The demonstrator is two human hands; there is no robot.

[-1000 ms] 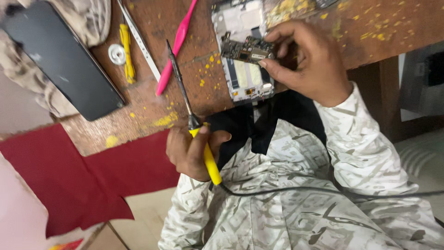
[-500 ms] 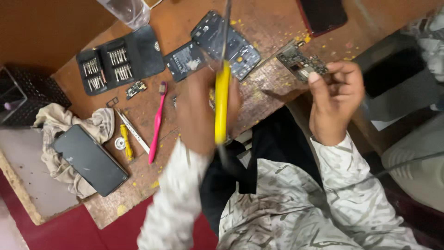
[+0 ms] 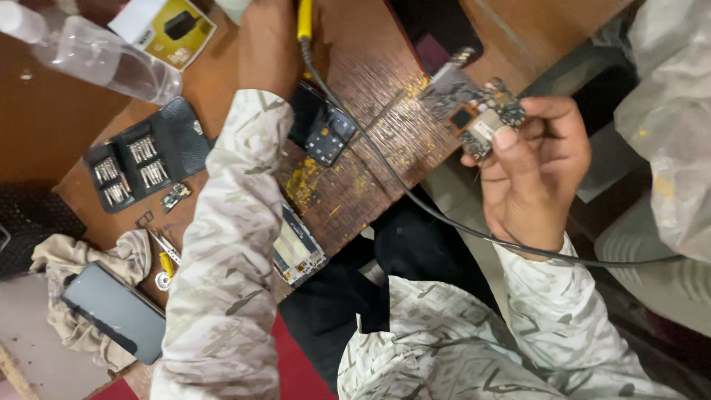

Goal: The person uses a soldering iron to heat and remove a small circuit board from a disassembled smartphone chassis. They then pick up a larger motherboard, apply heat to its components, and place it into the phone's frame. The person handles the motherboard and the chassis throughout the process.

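My left hand [image 3: 270, 44] reaches far over the wooden table [image 3: 370, 155], shut on a yellow-handled soldering iron [image 3: 304, 18]. Its black cable [image 3: 415, 200] trails back across the table edge to the right. My right hand [image 3: 537, 174] holds a small phone circuit board [image 3: 478, 115] up off the table's right edge, pinched between thumb and fingers. An opened phone frame [image 3: 298, 248] lies at the near edge beside my left sleeve. A dark phone part [image 3: 326, 133] lies under my left forearm.
A black case of screwdriver bits [image 3: 141, 159] lies open at left. A dark phone [image 3: 115, 311] rests on a beige cloth [image 3: 81, 259]. A clear plastic bottle [image 3: 104, 59] and a yellow-and-white box [image 3: 164, 26] sit at the far left. Another dark device [image 3: 437, 30] lies at the top.
My left hand has carried the soldering iron from the near edge up and far across the table. My right hand has lifted the circuit board out of the phone and off the table.
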